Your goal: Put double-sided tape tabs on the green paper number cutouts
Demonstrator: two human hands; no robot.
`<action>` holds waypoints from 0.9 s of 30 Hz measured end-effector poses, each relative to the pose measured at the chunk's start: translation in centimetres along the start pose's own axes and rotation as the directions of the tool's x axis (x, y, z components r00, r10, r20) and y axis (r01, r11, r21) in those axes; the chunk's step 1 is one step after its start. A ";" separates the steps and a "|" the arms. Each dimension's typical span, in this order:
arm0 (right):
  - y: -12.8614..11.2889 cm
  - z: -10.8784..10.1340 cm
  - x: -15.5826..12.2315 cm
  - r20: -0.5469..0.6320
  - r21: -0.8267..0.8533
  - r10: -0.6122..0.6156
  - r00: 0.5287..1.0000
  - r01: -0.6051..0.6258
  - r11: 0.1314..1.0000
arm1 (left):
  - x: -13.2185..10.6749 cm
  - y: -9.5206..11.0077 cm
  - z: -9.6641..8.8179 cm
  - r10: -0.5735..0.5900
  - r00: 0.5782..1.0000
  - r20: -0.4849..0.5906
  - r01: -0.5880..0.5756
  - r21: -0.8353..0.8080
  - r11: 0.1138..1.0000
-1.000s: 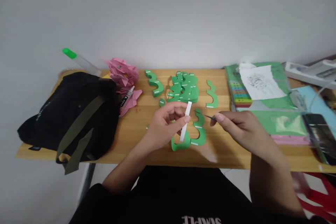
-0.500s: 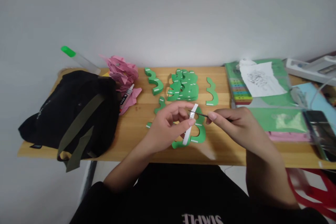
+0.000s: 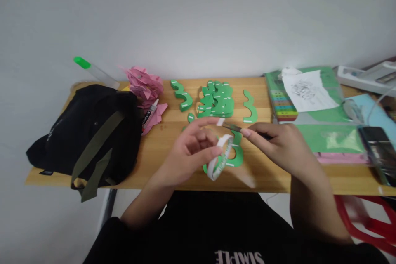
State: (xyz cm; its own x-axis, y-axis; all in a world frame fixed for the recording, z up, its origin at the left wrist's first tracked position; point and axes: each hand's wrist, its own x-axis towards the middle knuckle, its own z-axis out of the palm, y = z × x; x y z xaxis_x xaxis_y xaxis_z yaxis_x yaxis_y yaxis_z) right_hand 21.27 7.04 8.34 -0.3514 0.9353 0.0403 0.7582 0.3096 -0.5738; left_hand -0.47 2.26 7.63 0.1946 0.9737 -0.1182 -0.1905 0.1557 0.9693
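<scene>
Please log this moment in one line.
left hand: holds white ring-shaped tape roll; right hand: holds slim dark tool; beneath: wavy green pieces

Head-worn view, forward and down over both hands [image 3: 187, 148] [image 3: 283, 144]

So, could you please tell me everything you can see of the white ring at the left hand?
The white ring is a narrow, thin-walled band, rather like a roll of tape, though its material is uncertain. Its outside looks plain white; greenish marks run along the inner face, too blurred to read. It is tilted on edge, with its open middle showing, held off the table at the thumb of the left hand, in front of green wavy pieces.
</scene>
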 end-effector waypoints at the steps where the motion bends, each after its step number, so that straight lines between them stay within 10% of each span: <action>1: 0.3 0.1 -0.1 -0.010 -0.028 0.018 1.000 -0.019 0.999 | -0.5 0.1 -0.8 0.055 0.995 -0.084 -0.042 0.143 0.989; 5: 2.0 0.6 -0.6 -0.068 -0.029 0.102 0.992 -0.104 0.994 | -2.5 -1.2 -5.4 0.256 0.897 -0.360 0.113 0.748 0.654; 10: 2.8 1.2 -1.2 -0.106 0.119 0.194 0.975 -0.182 0.976 | -3.4 -4.2 -9.1 0.181 0.876 -0.448 0.380 0.870 0.315; 14: 1.7 3.0 -1.3 -0.057 0.498 0.290 0.955 -0.225 0.837 | -3.2 -4.2 -6.8 0.211 0.884 -0.418 0.177 0.715 0.677; 17: -0.1 5.0 -1.2 0.097 0.748 0.268 0.959 -0.248 0.616 | -2.4 -3.5 -3.7 -0.035 0.973 -0.228 0.081 0.194 0.978; 21: -2.2 6.5 -0.7 0.172 0.803 0.245 0.954 -0.279 0.526 | -1.1 -3.3 -0.9 -0.126 0.989 -0.077 0.117 -0.106 0.987; 27: -2.3 6.3 -0.5 0.128 0.784 0.277 0.952 -0.268 0.560 | -0.3 -3.4 0.0 0.103 0.990 -0.095 -0.078 0.239 0.968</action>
State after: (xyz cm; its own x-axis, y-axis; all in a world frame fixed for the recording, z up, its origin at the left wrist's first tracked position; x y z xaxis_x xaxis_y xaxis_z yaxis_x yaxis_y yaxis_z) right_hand 16.24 4.82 4.46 -0.1947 0.9547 -0.2250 0.0881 -0.2114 -0.9734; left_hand 0.16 1.40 4.36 0.0820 0.9959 -0.0378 0.0307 0.0354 0.9989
